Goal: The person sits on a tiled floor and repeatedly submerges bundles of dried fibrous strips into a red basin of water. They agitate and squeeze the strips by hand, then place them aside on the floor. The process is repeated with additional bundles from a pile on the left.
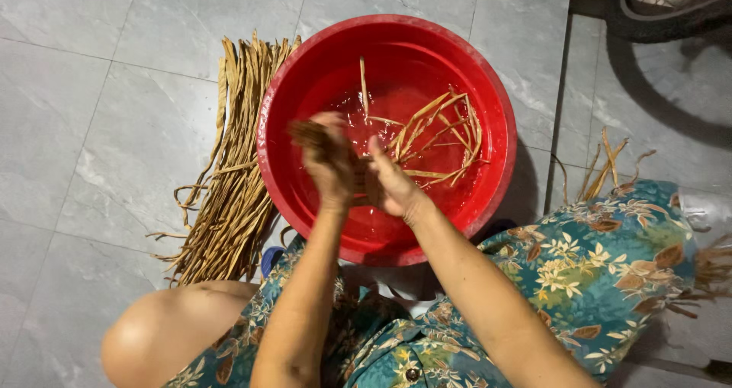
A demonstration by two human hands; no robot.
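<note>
A round red basin (301,75) with shallow water stands on the grey tiled floor in front of me. Several long tan fibre strips (442,133) soak in the water on its right side. My left hand (326,155) is over the basin, closed around a dark, blurred bunch of wet strips. My right hand (390,182) is just beside it, fingers curled on the same bunch, which trails towards the soaking strips.
A thick bundle of dry tan strips (232,174) lies on the floor left of the basin. A few loose strips (602,171) lie to the right. A wheel tyre (648,14) is at the top right. My knees in floral fabric fill the foreground.
</note>
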